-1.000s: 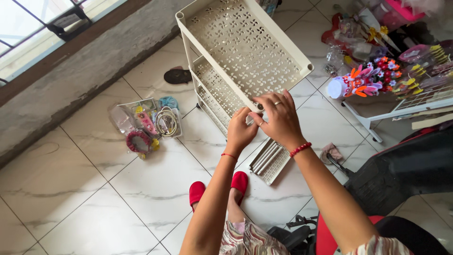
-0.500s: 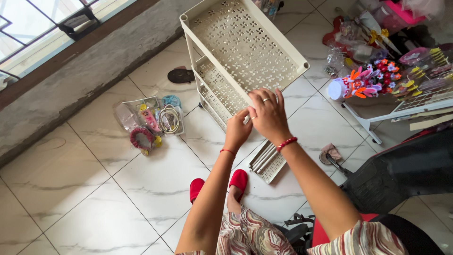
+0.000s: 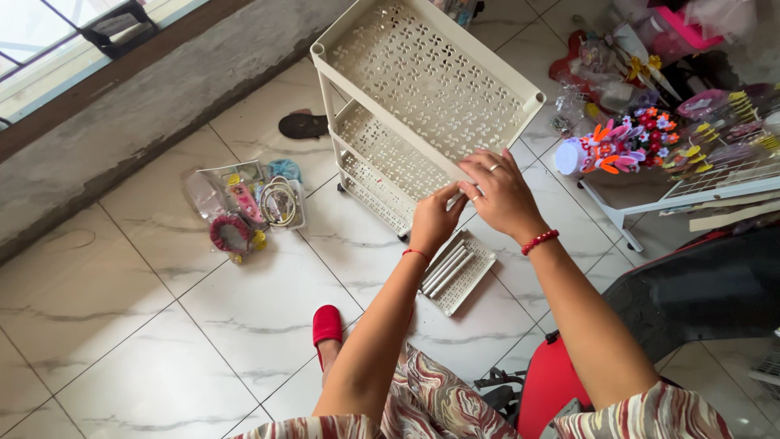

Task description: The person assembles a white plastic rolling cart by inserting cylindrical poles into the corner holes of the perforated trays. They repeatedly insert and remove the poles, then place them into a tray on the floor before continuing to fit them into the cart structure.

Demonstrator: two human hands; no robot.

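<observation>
Hands (image 3: 475, 203) shifted, rack (image 3: 422, 89) corner hidden

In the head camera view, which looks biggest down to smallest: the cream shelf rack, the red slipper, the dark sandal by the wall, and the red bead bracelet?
1. Cream shelf rack, by far the largest.
2. Red slipper and dark sandal look alike; the sandal lies farther from the camera, so I won't rank them.
3. Red bead bracelet, smallest.

Rack (image 3: 422, 77): cream, perforated dot pattern on shelves. Tray (image 3: 459, 272) below rack: same cream, perforated. Slipper (image 3: 327, 325) below-left of rack: red. Both hands (image 3: 435, 219) (image 3: 500, 191) at rack: red bead bracelets. Floor (image 3: 146, 325): white tile, grey veining. Garment (image 3: 439, 402): maroon-cream swirl. Flowers (image 3: 630, 138) right of rack: orange, red, pink.
</observation>
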